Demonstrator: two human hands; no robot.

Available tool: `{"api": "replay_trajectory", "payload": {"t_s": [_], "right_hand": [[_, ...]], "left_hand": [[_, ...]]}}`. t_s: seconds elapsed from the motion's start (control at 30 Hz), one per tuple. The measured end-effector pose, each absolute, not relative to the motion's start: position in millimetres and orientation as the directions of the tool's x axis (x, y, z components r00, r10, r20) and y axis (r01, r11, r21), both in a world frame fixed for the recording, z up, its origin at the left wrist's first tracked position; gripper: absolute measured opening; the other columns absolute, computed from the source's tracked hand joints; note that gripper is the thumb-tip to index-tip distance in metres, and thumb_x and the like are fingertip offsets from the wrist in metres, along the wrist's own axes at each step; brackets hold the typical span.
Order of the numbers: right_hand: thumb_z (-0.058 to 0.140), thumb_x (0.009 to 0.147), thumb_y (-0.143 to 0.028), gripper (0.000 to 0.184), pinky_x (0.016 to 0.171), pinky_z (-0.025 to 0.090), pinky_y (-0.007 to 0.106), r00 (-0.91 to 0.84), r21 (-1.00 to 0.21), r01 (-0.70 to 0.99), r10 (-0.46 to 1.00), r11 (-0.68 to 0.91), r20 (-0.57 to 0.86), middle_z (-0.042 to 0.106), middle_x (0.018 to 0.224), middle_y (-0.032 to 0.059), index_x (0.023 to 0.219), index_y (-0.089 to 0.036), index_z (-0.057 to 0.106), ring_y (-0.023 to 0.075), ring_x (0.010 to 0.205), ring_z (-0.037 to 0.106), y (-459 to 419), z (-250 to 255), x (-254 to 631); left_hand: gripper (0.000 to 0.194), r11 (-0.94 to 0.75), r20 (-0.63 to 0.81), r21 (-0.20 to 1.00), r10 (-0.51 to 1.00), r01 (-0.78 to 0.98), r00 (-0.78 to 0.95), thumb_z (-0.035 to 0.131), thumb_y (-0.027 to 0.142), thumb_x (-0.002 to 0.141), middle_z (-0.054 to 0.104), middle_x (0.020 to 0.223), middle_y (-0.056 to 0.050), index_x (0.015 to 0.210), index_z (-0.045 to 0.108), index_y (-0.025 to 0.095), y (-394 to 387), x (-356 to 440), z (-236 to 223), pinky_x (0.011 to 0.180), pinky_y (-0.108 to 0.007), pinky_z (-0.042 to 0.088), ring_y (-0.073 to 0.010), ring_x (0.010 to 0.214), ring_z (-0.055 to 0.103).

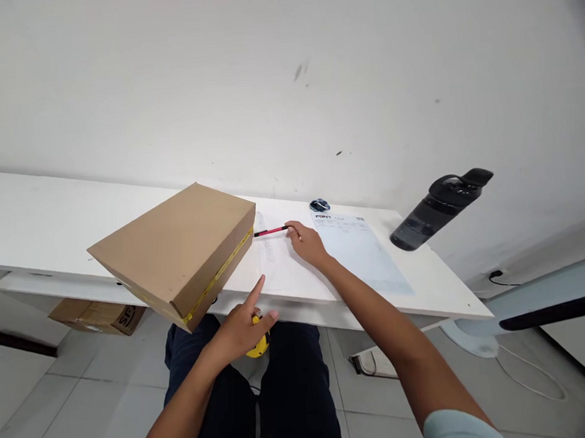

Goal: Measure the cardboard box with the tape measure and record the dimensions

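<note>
While the right hand (307, 243) grips a red-and-black pen (272, 232) by one end between thumb and fingers, the left hand (240, 333) is partly closed on a yellow tape measure (258, 345), its index finger and thumb extended. The pen lies nearly level above the white sheet (280, 268), its far end close to the right corner of the cardboard box (173, 237). The tape measure is below the front edge of the table (51, 202), over the person's lap.

The box sits at an angle, one corner projecting past that edge; a yellow strip (221, 272) runs along its side. A printed sheet (357, 251) lies to the right of the pen, with a dark bottle (435, 212) beyond it.

Assessment: a grip nearer the pen's middle would likely give steadier control. The right wrist should stay light so the sheets do not slide. The tape measure is best held clear of the overhanging corner, since a knock could turn the box.
</note>
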State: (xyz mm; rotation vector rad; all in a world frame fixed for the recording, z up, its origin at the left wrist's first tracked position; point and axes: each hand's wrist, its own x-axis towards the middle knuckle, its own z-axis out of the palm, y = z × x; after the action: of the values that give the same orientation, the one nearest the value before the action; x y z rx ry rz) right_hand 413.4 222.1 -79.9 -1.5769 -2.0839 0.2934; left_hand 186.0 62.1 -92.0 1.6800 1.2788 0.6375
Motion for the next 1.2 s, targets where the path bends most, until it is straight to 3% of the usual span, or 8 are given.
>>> {"api": "replay_trajectory", "payload": {"t_s": [0.1,0.2,0.27,0.37,0.47,0.6,0.87,1.2], "right_hand": [[0.042,0.099,-0.037,0.048,0.080,0.053,0.033,-0.191,-0.648,0.630,0.894,0.429,0.406,0.067,0.131,0.0107,0.145,-0.025,0.038,0.0211,0.106,0.069,204,-82,410],[0.063,0.086,-0.047,0.041,0.076,0.051,0.034,0.074,-0.800,0.414,0.860,0.434,0.505,0.074,0.095,0.0059,0.119,-0.023,0.057,0.0207,0.084,0.067,194,-85,400],[0.061,0.085,-0.057,0.036,0.070,0.047,0.031,0.155,-0.863,0.334,0.881,0.379,0.447,0.065,0.071,-0.0001,0.094,-0.022,0.061,0.0171,0.068,0.058,195,-87,393],[0.044,0.089,-0.070,0.056,0.058,0.041,0.029,-0.046,-0.916,0.247,0.948,0.315,0.314,0.050,0.052,-0.0029,0.068,-0.021,0.060,0.0139,0.053,0.048,201,-94,385],[0.034,0.092,-0.074,0.067,0.052,0.037,0.028,-0.272,-0.947,0.206,0.944,0.245,0.185,0.045,0.046,-0.0041,0.070,-0.020,0.066,0.0129,0.046,0.042,204,-100,382],[0.045,0.091,-0.067,0.056,0.059,0.041,0.029,-0.156,-0.935,0.289,0.973,0.207,0.167,0.051,0.052,-0.0024,0.069,-0.020,0.065,0.0146,0.055,0.049,199,-100,382],[0.056,0.086,-0.046,0.039,0.063,0.044,0.030,-0.135,-0.901,0.393,0.981,0.183,0.141,0.059,0.056,-0.0007,0.056,-0.021,0.059,0.0161,0.060,0.057,199,-98,382],[0.055,0.085,-0.045,0.039,0.065,0.046,0.031,-0.104,-0.908,0.386,0.986,0.164,0.134,0.061,0.057,0.0004,0.053,-0.023,0.055,0.0173,0.063,0.059,195,-97,383]], "left_hand": [[0.080,-0.128,-0.094,0.805,0.937,0.579,0.337,0.051,0.058,0.091,0.042,0.055,0.009,0.159,0.024,0.025,70,189,-106,0.054,-0.024,0.029,-0.0131,0.054,0.042],[0.075,-0.226,0.014,0.726,0.949,0.650,0.314,0.047,0.053,0.094,0.049,0.056,0.008,0.159,0.023,0.025,73,196,-130,0.057,-0.024,0.036,-0.0155,0.054,0.050],[0.075,-0.300,0.114,0.634,0.948,0.713,0.298,0.048,0.049,0.094,0.058,0.060,0.006,0.159,0.022,0.023,76,202,-149,0.057,-0.026,0.040,-0.0178,0.056,0.058],[0.073,-0.360,0.268,0.514,0.930,0.778,0.253,0.053,0.043,0.091,0.070,0.072,-0.001,0.155,0.028,0.018,83,211,-178,0.059,-0.028,0.047,-0.0224,0.063,0.068],[0.062,-0.412,0.421,0.448,0.880,0.793,0.220,0.054,0.037,0.090,0.076,0.082,-0.006,0.146,0.039,0.017,92,218,-200,0.063,-0.031,0.053,-0.0239,0.069,0.072],[0.054,-0.485,0.572,0.396,0.795,0.780,0.204,0.057,0.035,0.090,0.075,0.077,-0.005,0.139,0.045,0.016,100,221,-213,0.062,-0.031,0.055,-0.0227,0.064,0.072],[0.053,-0.478,0.505,0.426,0.830,0.768,0.236,0.058,0.038,0.090,0.075,0.076,-0.005,0.138,0.049,0.016,100,220,-212,0.064,-0.031,0.056,-0.0225,0.067,0.072],[0.055,-0.448,0.452,0.447,0.860,0.774,0.237,0.057,0.036,0.090,0.076,0.080,-0.005,0.141,0.047,0.017,98,220,-211,0.066,-0.032,0.056,-0.0232,0.070,0.073]]}}
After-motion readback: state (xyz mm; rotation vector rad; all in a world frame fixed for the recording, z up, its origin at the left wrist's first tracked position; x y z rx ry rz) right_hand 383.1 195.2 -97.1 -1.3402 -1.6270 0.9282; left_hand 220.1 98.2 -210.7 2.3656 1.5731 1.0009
